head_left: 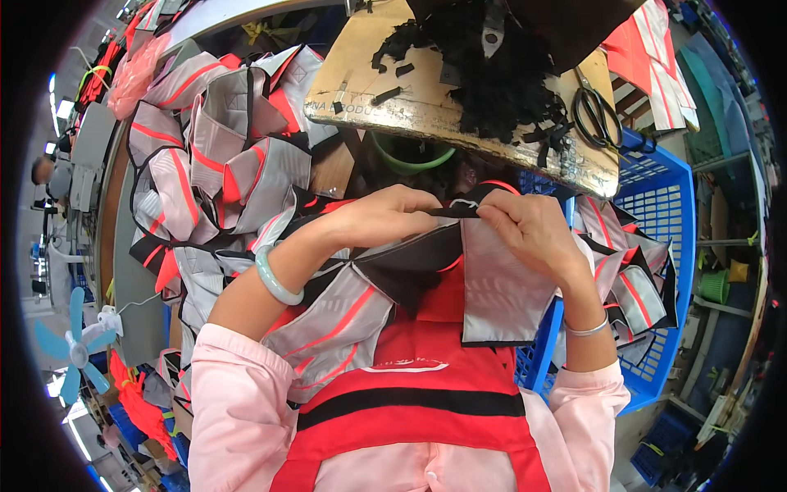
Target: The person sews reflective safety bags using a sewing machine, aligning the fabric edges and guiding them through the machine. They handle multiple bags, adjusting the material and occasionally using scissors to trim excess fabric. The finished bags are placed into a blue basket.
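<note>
Both hands are at a silvery-grey reflective vest [508, 287] with black edging and red-orange stripes, spread in front of my red apron [410, 394]. My left hand [393, 215] is closed on its black upper edge, with the fingertips partly hidden behind the cloth. My right hand [525, 225] pinches the same black edge a short way to the right, thumb and fingers together. Between the two hands runs a short stretch of black band. Below the right hand, a flat grey panel hangs down. More of the vest drapes under my left forearm.
A heap of similar grey vests [221, 156] lies at the left. Ahead stands a worn board table [393, 107] with black cloth scraps [508, 90] and black-handled scissors [596, 115]. A green-rimmed bucket [414, 164] sits beneath it. At the right, a blue crate [672, 221] holds more vests.
</note>
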Demonstrator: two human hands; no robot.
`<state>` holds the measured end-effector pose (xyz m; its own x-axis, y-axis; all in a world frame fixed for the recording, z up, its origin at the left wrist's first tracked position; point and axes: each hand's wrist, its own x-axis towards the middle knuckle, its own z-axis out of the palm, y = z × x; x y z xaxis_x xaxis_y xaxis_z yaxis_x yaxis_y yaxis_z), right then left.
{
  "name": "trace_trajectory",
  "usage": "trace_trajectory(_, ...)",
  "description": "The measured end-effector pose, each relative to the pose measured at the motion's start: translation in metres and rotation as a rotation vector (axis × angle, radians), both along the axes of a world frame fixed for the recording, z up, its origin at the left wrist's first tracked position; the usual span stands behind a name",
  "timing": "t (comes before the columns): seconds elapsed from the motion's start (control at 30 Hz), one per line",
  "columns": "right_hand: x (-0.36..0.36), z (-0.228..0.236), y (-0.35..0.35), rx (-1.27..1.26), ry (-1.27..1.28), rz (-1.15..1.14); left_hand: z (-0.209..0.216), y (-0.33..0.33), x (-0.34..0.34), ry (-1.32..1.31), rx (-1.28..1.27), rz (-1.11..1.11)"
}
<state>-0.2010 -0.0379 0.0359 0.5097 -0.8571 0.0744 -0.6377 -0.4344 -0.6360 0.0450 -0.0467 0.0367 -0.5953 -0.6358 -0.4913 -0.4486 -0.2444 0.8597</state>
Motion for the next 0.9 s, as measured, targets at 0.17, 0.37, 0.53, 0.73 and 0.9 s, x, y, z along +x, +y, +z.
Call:
trace_trajectory(0.17,-0.002,0.014,-0.017,0.235,-0.177,-0.059,0.007,-0.022,0.001,0.02,-0.277,-0.052)
trace_trajectory(0.37,-0.009,0.027,-0.047,0.303,-0.367,-0.077,0.065,-0.073,-0.005,-0.153,-0.478,-0.186)
trace_trajectory(0.53,-0.011,0.042,-0.063,0.244,-0.458,-0.122,0.088,-0.102,-0.009,-0.124,-0.574,-0.229)
trace_trajectory(0.73,-0.008,0.039,-0.088,0.239,-0.471,-0.133,0.077,-0.127,-0.004,-0.126,-0.535,-0.154)
trace_trajectory(0.9,-0.007,0.045,-0.106,0.314,-0.41,-0.154,0.077,-0.147,-0.003,-0.137,-0.373,-0.141)
